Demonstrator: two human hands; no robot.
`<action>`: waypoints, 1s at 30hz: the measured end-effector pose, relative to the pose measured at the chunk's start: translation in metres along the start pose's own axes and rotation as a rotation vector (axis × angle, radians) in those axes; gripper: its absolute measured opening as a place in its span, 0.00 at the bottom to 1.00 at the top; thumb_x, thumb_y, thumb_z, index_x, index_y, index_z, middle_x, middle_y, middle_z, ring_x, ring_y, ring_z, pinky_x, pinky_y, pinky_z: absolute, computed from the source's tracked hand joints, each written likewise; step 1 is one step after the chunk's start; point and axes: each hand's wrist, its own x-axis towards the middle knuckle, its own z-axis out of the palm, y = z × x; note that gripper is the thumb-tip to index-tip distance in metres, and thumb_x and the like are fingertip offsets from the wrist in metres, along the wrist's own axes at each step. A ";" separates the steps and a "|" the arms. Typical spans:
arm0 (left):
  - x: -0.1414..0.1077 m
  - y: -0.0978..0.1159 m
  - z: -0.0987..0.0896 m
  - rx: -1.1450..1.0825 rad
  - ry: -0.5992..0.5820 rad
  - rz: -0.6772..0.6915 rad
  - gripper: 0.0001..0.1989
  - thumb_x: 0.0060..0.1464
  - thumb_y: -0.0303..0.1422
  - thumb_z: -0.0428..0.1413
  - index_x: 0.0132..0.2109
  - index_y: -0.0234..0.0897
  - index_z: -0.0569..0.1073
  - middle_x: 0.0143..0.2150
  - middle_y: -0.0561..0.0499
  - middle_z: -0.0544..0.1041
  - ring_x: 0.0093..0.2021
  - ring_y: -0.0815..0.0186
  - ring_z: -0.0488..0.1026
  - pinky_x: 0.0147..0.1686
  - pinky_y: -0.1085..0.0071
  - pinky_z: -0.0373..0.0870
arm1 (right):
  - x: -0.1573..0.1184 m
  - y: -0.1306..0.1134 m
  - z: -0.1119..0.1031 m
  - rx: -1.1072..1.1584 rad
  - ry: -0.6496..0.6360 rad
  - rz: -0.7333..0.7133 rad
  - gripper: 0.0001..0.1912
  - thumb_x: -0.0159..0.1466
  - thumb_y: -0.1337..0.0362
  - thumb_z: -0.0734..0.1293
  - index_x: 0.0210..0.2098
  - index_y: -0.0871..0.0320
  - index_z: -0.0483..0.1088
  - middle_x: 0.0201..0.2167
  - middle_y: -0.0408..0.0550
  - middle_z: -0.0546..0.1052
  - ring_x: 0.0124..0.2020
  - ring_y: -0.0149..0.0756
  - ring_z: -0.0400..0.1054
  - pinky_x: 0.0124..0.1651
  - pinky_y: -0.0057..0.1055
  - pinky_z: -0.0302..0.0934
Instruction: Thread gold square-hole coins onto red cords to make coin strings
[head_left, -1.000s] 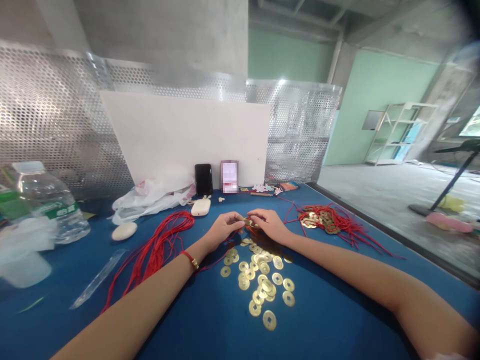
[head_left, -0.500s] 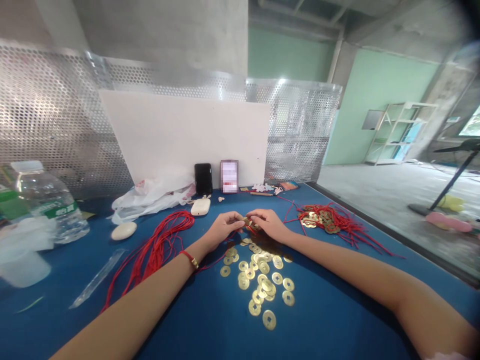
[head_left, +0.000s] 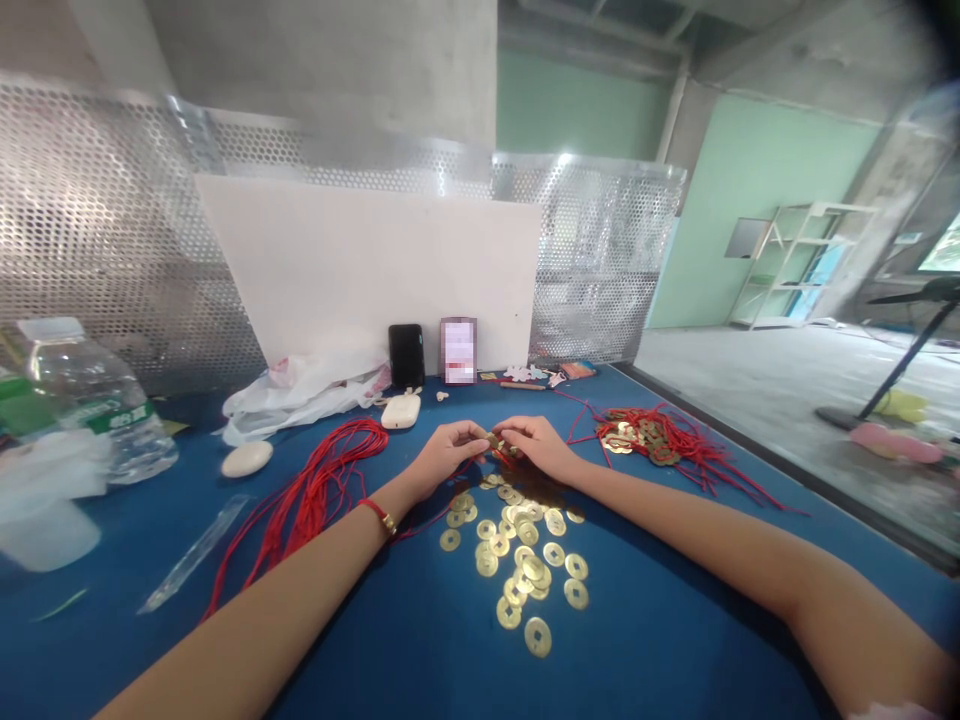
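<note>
Near the middle of the blue table, my left hand pinches a gold coin and red cord between thumb and fingers. My right hand is closed on the same coin and cord from the other side; the fingertips of both hands nearly meet. Several loose gold coins with square holes lie spread below the hands. A bundle of long red cords rests left of my left hand. Right of my right hand is a pile of coins tied with red cord.
At the left stand a plastic bottle and a white cup. A clear strip, a white oval object and a white case lie nearby. Two phones, one black, one lit, lean on a white board.
</note>
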 end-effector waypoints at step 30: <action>-0.003 0.006 0.001 0.022 0.000 -0.003 0.10 0.50 0.38 0.59 0.33 0.34 0.72 0.26 0.55 0.73 0.27 0.70 0.69 0.32 0.73 0.65 | -0.001 -0.009 -0.001 -0.138 -0.005 -0.033 0.13 0.63 0.65 0.60 0.38 0.60 0.76 0.32 0.46 0.79 0.33 0.33 0.70 0.40 0.28 0.61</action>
